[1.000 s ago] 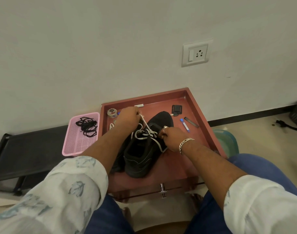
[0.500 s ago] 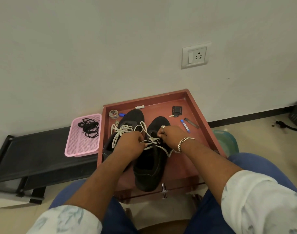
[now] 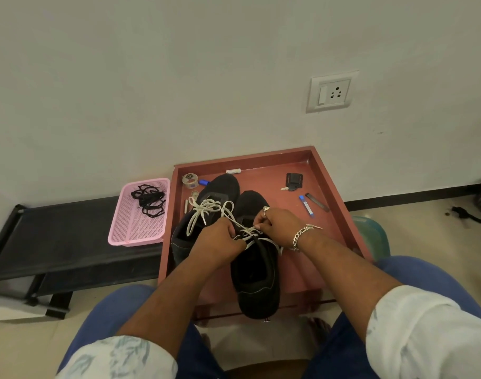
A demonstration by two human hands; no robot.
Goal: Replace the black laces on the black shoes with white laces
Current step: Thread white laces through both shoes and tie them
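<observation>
Two black shoes stand side by side on a red-brown table top (image 3: 326,231). The left shoe (image 3: 220,187) carries a tied white lace bow (image 3: 206,207). The right shoe (image 3: 257,280) has its heel toward me, with a white lace (image 3: 247,233) across its eyelets. My left hand (image 3: 220,242) grips one strand of that lace just above the tongue. My right hand (image 3: 281,224), with a ring and a bracelet, pinches the other strand close beside it. The black laces (image 3: 149,199) lie bunched in a pink basket (image 3: 135,236).
On the table top lie a tape roll (image 3: 190,180), a key with a black fob (image 3: 293,181), a blue-capped tube (image 3: 306,205) and a dark strip (image 3: 317,202). A black bench (image 3: 50,236) holds the basket on the left. A wall with a socket (image 3: 330,91) stands behind.
My left hand came back from the far left corner of the table to the right shoe's lace, uncovering the left shoe's tied bow. Both hands now meet over the right shoe.
</observation>
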